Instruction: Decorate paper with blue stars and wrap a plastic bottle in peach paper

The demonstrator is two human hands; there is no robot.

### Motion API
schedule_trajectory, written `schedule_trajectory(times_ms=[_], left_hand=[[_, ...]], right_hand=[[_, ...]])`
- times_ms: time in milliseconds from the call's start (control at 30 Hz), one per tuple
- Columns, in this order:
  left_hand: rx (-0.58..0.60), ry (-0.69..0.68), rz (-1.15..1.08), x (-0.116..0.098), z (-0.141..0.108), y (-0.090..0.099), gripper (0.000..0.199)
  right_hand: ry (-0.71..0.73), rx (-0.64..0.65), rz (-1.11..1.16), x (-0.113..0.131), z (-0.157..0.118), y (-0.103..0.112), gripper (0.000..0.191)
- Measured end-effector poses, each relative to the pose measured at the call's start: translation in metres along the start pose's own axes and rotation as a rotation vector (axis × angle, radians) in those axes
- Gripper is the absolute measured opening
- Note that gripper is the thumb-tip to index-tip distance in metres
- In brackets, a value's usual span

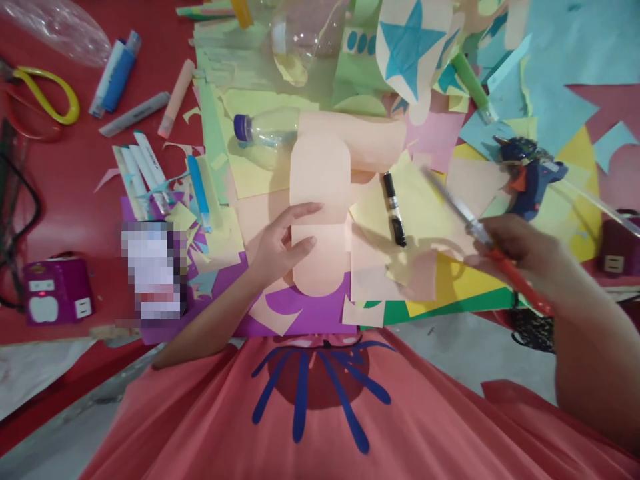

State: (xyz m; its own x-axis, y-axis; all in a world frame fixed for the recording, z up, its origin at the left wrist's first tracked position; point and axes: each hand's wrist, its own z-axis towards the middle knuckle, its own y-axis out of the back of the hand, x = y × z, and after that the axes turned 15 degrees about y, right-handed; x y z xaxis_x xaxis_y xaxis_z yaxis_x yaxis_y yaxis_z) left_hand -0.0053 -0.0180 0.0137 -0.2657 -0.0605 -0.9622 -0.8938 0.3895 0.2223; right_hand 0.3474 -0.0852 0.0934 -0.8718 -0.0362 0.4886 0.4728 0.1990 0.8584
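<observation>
Red counter (pixel 65 200), strewn with paper scraps (pixel 277 315). Rounded peach paper cutout (pixel 327 183) near middle of front edge, my left hand (pixel 277 245) spread on it. Right hand (pixel 525 250) gripped around red-handled scissors (pixel 479 231).

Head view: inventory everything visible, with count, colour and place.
table: 1, red, beneath
paper sheets and scraps: many, mixed colours, across the table
rounded cutout: 1, peach, centre
paper-wrapped bottle: 1, clear, purple cap, partly behind cutout
clear plastic items: 2, transparent, top left, top centre
star: 1, blue, on paper at top
marker: 1, black, right of cutout
other pens: several, mixed colours, mostly left
glue gun: 1, dark blue, right
second scissors: 1, yellow and red, far left
red-handled scissors: 1, red and silver, right
boxes: 2, purple, left and right
blurred rectangle: 1, pale, left
shirt: 1, coral, bottom
left grip: 1, bare, on the cutout
right grip: 1, bare, around red-handled scissors
</observation>
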Motion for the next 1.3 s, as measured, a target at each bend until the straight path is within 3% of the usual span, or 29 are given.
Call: schedule_trajectory(times_ms=[100, 300, 867, 1300], left_hand=[[-0.007, -0.007, -0.002, 0.0, -0.001, -0.001, 0.046], [-0.001, -0.01, -0.027, -0.003, -0.006, -0.003, 0.04], [0.05, -0.164, 0.033, -0.005, -0.008, -0.004, 0.037], [0.071, -0.171, 0.028, -0.005, -0.008, -0.006, 0.037]], right_hand=[[0.056, 0.304, -0.022, 0.016, 0.0, 0.001, 0.049], [0.138, 0.485, -0.234, 0.025, 0.011, -0.003, 0.043], [0.359, 0.541, -0.274, 0.043, 0.036, -0.008, 0.05], [0.387, 0.55, -0.238, 0.043, 0.039, -0.008, 0.052]])
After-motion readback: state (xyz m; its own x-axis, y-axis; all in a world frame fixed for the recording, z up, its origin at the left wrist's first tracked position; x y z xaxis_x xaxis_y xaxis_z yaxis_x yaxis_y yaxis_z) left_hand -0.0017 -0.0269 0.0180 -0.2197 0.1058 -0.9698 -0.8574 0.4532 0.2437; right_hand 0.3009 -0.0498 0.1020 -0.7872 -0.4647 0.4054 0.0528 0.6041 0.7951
